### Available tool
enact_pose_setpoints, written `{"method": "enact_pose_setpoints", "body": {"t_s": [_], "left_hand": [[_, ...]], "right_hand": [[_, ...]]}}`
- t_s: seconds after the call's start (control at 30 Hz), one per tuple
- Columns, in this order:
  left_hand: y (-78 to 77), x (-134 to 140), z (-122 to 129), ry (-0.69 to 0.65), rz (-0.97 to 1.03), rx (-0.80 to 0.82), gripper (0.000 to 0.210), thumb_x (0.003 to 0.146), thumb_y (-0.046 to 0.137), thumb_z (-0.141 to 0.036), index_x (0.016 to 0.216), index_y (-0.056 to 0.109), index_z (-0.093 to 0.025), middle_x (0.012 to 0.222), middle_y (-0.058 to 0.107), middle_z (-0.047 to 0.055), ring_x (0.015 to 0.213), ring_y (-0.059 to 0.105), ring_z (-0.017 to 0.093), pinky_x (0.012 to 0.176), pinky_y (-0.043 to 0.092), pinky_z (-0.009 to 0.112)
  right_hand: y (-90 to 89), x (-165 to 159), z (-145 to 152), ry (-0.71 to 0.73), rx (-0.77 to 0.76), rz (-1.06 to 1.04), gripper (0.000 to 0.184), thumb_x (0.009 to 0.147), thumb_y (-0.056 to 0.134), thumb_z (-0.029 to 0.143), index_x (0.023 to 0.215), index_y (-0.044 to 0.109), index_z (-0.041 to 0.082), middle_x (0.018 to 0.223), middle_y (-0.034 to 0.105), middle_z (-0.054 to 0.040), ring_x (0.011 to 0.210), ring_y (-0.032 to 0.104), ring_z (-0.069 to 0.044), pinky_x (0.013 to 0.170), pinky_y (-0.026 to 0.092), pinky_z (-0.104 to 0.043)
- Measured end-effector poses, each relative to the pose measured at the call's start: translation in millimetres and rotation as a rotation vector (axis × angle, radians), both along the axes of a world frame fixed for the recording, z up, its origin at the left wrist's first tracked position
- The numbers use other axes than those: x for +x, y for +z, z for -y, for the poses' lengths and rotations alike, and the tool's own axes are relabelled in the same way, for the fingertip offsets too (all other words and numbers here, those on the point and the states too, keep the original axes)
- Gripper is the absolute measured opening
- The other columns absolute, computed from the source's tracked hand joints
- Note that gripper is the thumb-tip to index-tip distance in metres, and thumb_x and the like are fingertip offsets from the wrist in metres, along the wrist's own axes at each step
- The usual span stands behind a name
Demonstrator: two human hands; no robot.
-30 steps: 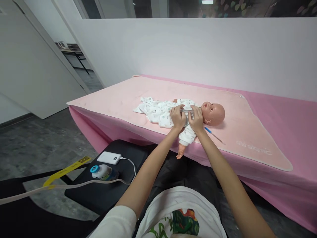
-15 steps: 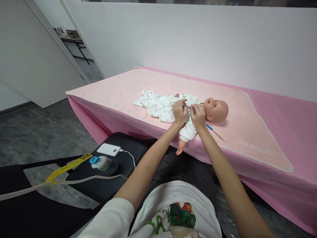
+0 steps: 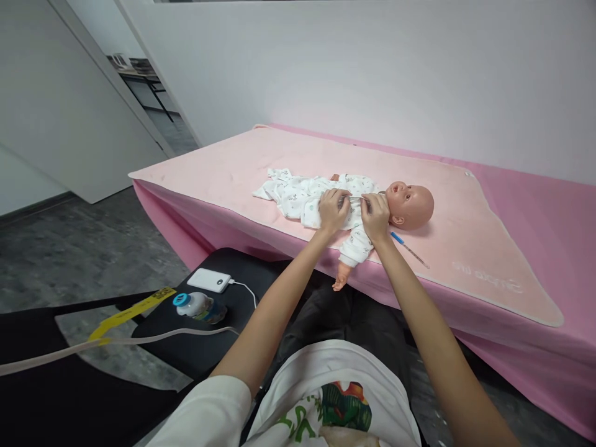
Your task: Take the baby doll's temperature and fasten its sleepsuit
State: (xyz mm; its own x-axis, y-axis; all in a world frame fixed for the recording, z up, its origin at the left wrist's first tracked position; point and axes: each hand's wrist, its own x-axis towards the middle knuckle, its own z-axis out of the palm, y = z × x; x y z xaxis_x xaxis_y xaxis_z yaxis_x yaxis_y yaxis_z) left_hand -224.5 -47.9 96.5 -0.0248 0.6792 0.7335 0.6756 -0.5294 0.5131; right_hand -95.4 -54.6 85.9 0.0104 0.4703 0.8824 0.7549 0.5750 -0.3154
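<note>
Since the thin, pale, straight stick (image 3: 356, 197) is probably light, stiff but snappable, left hand (image 3: 333, 210) and right hand (image 3: 376, 216) fingertips pinching it two places seems legit.

A thin, pale object (image 3: 356, 197) is held between the left hand (image 3: 333, 210) and right hand (image 3: 376, 217) over a clothed doll (image 3: 356, 184). A pink mat (image 3: 223, 171) is spread beneath.

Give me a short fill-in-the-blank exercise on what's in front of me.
1. The left hand and right hand hold a thin object over the doll, which lies on its ____.
2. The stick lying on the mat has one end coloured ____.
3. A white device and a blue-capped ____ are on the black seat.

Missing words: back; blue; bottle.
</note>
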Motion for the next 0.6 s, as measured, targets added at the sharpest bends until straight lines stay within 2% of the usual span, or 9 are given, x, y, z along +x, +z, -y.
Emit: {"method": "enact_pose_setpoints", "body": {"t_s": [0.17,0.43,0.6], "left_hand": [[-1.7,2,0,-0.012,0.01,0.012,0.019,0.09,0.04,-0.021,0.086,0.059,-0.023,0.087,0.065,0.003,0.087,0.056,0.019,0.083,0.04,0.033],[-0.2,2,3,-0.002,-0.019,0.028,0.018,0.078,0.049,-0.016,0.091,0.06,-0.023,0.088,0.064,0.003,0.087,0.055,0.021,0.085,0.039,0.035],[-0.3,3,2,0.009,-0.012,0.025,0.016,0.081,0.049,-0.017,0.09,0.061,-0.023,0.088,0.064,0.003,0.086,0.055,0.02,0.084,0.039,0.034]], "right_hand": [[-0.2,1,-2,-0.011,0.005,0.0,0.026,0.094,0.039,0.028,0.088,0.063,0.019,0.085,0.066,-0.0082,0.081,0.058,-0.021,0.081,0.045,-0.036],[-4.2,-1,-10,-0.021,-0.045,-0.011,0.023,0.093,0.043,0.027,0.088,0.065,0.021,0.084,0.066,-0.0068,0.083,0.06,-0.02,0.081,0.046,-0.035],[-1.5,0,-6,-0.014,0.015,0.013,0.027,0.094,0.041,0.028,0.085,0.065,0.019,0.081,0.068,-0.0075,0.079,0.059,-0.021,0.078,0.046,-0.035]]}}
